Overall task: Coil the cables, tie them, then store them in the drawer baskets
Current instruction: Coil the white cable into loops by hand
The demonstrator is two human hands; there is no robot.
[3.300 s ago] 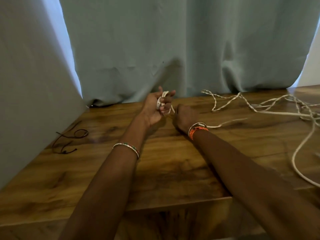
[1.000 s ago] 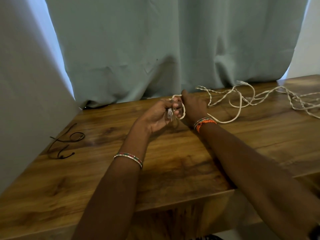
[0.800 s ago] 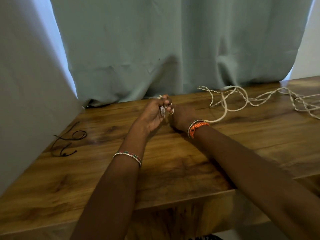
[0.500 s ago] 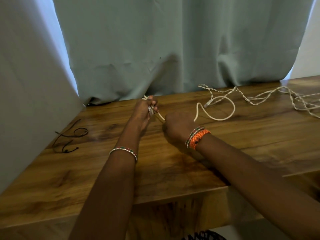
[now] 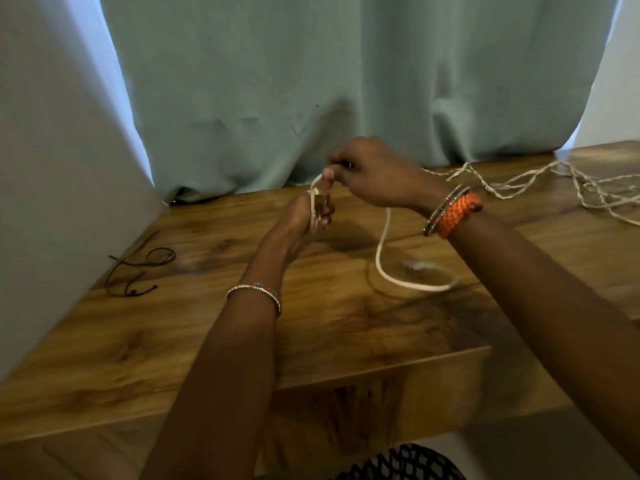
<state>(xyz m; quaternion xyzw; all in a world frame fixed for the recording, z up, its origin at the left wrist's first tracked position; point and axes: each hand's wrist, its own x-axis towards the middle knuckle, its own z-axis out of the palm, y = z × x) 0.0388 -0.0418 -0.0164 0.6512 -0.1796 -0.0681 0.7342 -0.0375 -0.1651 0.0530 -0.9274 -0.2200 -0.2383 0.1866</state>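
Note:
My left hand [image 5: 304,216] grips a small bundle of white cable loops above the wooden table [image 5: 207,327]. Just above it, my right hand [image 5: 374,174] pinches the same white cable [image 5: 382,251] and leads it over the left hand's fingers. From my right hand the cable hangs down to the table and curls in a loop that ends in a blurred plug [image 5: 415,265]. A second, twisted white cable [image 5: 540,183] lies tangled at the table's far right. A thin black cable [image 5: 138,268] lies loose at the left, near the wall.
A pale green curtain [image 5: 311,81] hangs along the table's far edge. A white wall [image 5: 52,168] closes off the left side. The table's front edge [image 5: 381,370] runs below my forearms. A black mesh object [image 5: 398,464] shows at the bottom edge.
My right hand has risen from the table and moved up over my left hand, carrying the cable. The loose loop and its plug have slid nearer on the table.

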